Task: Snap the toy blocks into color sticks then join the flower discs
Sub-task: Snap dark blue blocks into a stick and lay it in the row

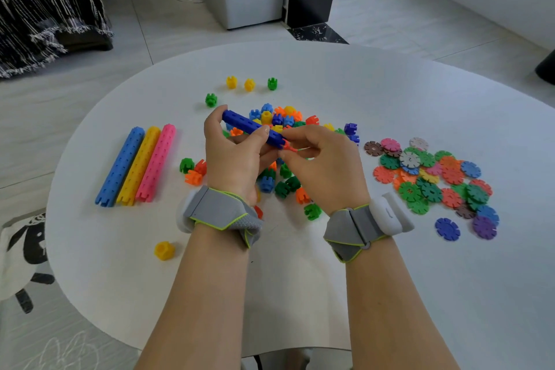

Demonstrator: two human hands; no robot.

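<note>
Head view: the left hand [231,156] grips the dark blue stick [250,127] near its middle, above the loose blocks [277,120] on the white worktop [390,99]. The right hand [319,165] pinches an orange block [290,147], largely hidden, at the stick's near end. Three finished sticks [138,165] lie together at left. The flower discs [429,180] are heaped at right. Assessment: the pieces are probably light, rigid, smooth plastic. Grip the stick close to the joint, since its seams could separate.

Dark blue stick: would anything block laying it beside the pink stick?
Yes: a green block, red block and orange block lie right of the pink stick. The left hand holds the dark blue stick.
</note>
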